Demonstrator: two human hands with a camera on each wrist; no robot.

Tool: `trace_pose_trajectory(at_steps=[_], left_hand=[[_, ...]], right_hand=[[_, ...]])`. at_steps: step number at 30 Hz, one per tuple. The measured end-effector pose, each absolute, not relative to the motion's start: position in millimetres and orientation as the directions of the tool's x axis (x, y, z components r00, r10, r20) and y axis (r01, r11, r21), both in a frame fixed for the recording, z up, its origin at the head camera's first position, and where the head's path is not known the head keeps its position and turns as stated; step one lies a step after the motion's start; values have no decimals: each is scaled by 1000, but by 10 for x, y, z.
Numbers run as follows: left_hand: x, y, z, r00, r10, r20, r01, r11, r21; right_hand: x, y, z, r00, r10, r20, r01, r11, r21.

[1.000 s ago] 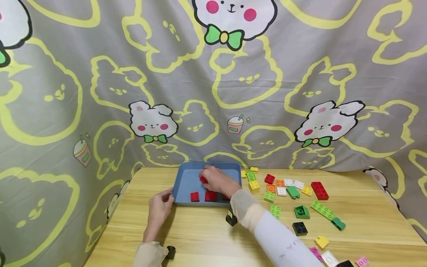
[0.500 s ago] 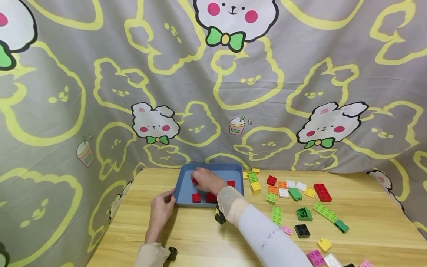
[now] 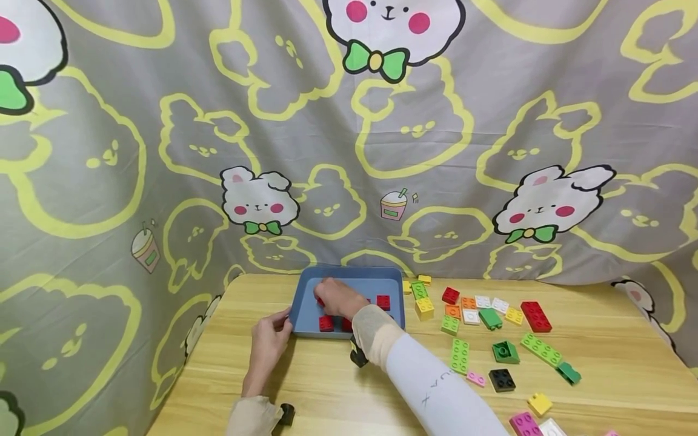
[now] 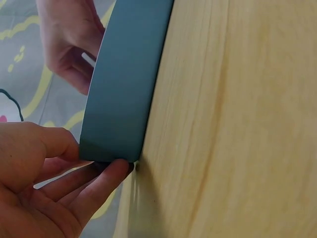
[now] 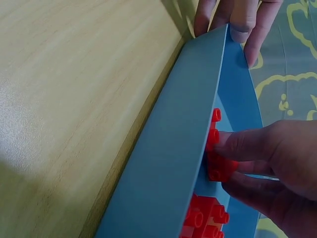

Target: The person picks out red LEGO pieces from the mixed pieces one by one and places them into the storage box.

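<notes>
A blue tray (image 3: 364, 274) lies at the back of the table. At its left front corner my left hand (image 3: 270, 336) grips it, fingers against the outside wall and thumb at the rim. My right hand (image 3: 342, 299) reaches into the tray's left part. Thumb and fingers there pinch a red toy brick (image 5: 224, 167) with studs, low in the tray, as the right wrist view shows. More red bricks lie inside, one near the front (image 3: 326, 323) and one at the right (image 3: 383, 301). Others are partly hidden by my right hand and wrist.
Loose bricks in several colours spread over the table's right side, among them a long red brick (image 3: 536, 317), a black brick (image 3: 502, 380) and a light green brick (image 3: 460, 355). A patterned curtain (image 3: 327, 133) hangs behind and to the left of the table.
My right hand has moved left within the tray with a red brick, uncovering a red brick at the tray's right. My left hand stays on the corner. The view has shifted slightly.
</notes>
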State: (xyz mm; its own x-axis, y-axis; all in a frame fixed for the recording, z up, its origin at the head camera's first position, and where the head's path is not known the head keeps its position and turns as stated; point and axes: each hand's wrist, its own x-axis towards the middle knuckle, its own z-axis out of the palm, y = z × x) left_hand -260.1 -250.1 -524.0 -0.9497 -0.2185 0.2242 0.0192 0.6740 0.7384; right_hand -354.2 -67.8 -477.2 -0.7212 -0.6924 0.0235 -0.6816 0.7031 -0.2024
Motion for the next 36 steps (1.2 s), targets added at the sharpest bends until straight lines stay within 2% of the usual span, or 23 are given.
trace_pose_trajectory(at_steps=[6,12,20,28,36], left_hand=[[-2584,-2460,-5257,-955,-214,204,12,660,751],[-2575,-2426,-5262,-953,-221,208,10,662,749],[-2599,-2432,-5233,-943,-207,260,48,690,722],[-2596,-2462,-5187,-950,-217,226,15,688,726],[-2576,-2471,-5205,-946,-231,226,8,681,732]], right_hand=[[-3528,-651,-4816,-744,-666,-45,-644,734,-218],[-3510,-571,-4790,-750,-660,-31,-633,731,-253],[-3447,-256,-4578,-721,-686,98,-676,666,-316],[-3339,196,-4335,-750,-638,173,-647,657,-387],[-3226,665,-4191,-741,-596,311,-672,643,-368]])
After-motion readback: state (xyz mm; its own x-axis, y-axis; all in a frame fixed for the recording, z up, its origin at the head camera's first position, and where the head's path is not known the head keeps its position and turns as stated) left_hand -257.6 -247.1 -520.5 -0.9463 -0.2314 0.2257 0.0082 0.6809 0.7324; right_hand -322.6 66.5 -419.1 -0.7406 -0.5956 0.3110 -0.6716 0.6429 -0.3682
